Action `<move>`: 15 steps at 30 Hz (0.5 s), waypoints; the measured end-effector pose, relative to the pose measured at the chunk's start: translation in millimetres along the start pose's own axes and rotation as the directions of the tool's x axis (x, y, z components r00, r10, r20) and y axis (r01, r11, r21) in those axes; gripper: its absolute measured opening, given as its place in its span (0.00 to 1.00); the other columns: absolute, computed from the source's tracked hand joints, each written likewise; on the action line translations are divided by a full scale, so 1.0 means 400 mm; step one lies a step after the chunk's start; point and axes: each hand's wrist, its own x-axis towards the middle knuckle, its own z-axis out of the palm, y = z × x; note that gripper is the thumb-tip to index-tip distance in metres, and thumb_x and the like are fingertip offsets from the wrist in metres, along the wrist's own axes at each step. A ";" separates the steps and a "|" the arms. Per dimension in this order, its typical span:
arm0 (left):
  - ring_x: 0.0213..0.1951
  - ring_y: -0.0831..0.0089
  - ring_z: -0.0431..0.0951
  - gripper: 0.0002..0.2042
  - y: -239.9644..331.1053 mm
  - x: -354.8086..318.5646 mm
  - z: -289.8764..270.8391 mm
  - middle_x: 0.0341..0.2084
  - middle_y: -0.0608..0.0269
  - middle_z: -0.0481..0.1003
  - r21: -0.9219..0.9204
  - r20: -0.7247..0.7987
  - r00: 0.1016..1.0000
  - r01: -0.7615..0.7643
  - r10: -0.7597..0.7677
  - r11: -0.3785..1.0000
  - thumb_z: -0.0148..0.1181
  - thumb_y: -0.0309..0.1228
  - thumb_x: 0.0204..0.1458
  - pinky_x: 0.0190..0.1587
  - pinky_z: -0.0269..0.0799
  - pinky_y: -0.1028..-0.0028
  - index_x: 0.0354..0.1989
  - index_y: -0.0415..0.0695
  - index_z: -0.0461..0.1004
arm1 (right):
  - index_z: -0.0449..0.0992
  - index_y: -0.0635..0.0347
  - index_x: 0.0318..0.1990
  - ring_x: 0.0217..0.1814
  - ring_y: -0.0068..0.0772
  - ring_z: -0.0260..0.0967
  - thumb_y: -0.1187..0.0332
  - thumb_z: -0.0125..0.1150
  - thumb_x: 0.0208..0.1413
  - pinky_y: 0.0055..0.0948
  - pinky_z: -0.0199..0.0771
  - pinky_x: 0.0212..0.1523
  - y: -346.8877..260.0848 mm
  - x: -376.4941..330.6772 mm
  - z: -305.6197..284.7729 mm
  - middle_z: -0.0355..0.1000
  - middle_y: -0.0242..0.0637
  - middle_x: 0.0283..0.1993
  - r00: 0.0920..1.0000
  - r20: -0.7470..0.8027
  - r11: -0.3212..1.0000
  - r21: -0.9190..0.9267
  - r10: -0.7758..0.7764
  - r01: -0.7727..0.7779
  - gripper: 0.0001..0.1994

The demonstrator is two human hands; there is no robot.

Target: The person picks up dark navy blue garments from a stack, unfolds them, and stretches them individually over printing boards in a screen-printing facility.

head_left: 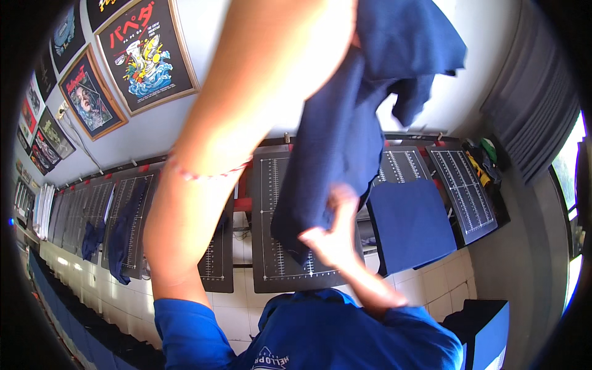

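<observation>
A navy T-shirt [333, 135] hangs bunched lengthwise in front of me, its top near the upper edge of the view. My left arm [259, 80], with a red-and-white cord on it, reaches high up to the shirt's top. The cloth and the picture's edge hide most of the left hand's fingers, but the shirt hangs from that hand. Against the lower end of the cloth lies my right hand [336, 237], slightly blurred, thumb and fingers spread apart. Behind the shirt is a black printing board [267, 246] with white ruler marks.
To the right, a navy shirt [412, 225] lies flat over another board, and a further marked board [465, 191] stands beyond. Several boards line the left, some with navy cloth [128, 228] draped on them. Framed posters [148, 55] hang on the wall. A dark box-like stack [487, 327] sits lower right.
</observation>
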 end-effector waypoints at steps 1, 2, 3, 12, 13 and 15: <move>0.35 0.76 0.75 0.08 -0.019 0.008 0.011 0.36 0.61 0.74 0.155 0.047 0.999 0.001 -0.008 0.988 0.50 0.31 0.64 0.37 0.70 0.77 0.45 0.39 0.69 | 0.54 0.72 0.66 0.65 0.52 0.63 0.45 0.72 0.47 0.42 0.63 0.63 0.085 -0.092 0.083 0.62 0.57 0.63 0.975 0.173 0.986 0.071 0.138 -0.152 0.49; 0.43 0.73 0.74 0.11 -0.122 0.037 0.057 0.43 0.58 0.73 0.182 0.135 0.991 -0.010 -0.015 0.983 0.51 0.31 0.64 0.45 0.69 0.75 0.48 0.36 0.69 | 0.60 0.73 0.65 0.69 0.47 0.61 0.49 0.70 0.50 0.38 0.59 0.67 0.236 -0.167 0.045 0.64 0.62 0.63 0.615 0.522 0.764 -0.117 0.592 -0.635 0.44; 0.50 0.68 0.74 0.17 -0.141 0.003 0.067 0.50 0.53 0.72 0.245 0.246 0.968 -0.004 -0.059 0.970 0.54 0.34 0.63 0.52 0.68 0.71 0.54 0.34 0.67 | 0.66 0.73 0.61 0.65 0.44 0.67 0.51 0.65 0.56 0.37 0.61 0.67 0.227 -0.170 0.071 0.71 0.60 0.56 0.703 0.538 0.823 0.029 0.466 -0.567 0.35; 0.53 0.52 0.75 0.34 -0.401 -0.580 -0.080 0.52 0.44 0.73 0.650 0.073 0.935 0.219 -0.347 0.728 0.67 0.39 0.53 0.60 0.68 0.60 0.64 0.36 0.60 | 0.72 0.67 0.51 0.42 0.36 0.79 0.61 0.51 0.68 0.30 0.81 0.40 -0.041 0.213 -0.132 0.78 0.41 0.43 0.884 0.230 0.171 0.932 0.408 -0.321 0.16; 0.50 0.55 0.78 0.27 -0.447 -0.634 -0.093 0.49 0.45 0.75 0.614 0.047 0.842 0.399 -0.537 0.680 0.65 0.35 0.55 0.58 0.70 0.62 0.61 0.37 0.64 | 0.72 0.68 0.50 0.41 0.37 0.79 0.62 0.52 0.67 0.32 0.82 0.39 -0.038 0.221 -0.156 0.78 0.43 0.43 0.919 0.226 0.190 0.936 0.323 -0.297 0.15; 0.41 0.61 0.81 0.11 -0.508 -0.692 -0.140 0.34 0.49 0.78 0.500 -0.059 0.841 0.490 -0.537 0.714 0.59 0.27 0.58 0.48 0.75 0.65 0.47 0.38 0.70 | 0.71 0.69 0.51 0.44 0.41 0.79 0.64 0.52 0.67 0.38 0.83 0.43 -0.088 0.251 -0.176 0.77 0.48 0.45 0.936 0.050 0.256 0.956 0.350 -0.146 0.15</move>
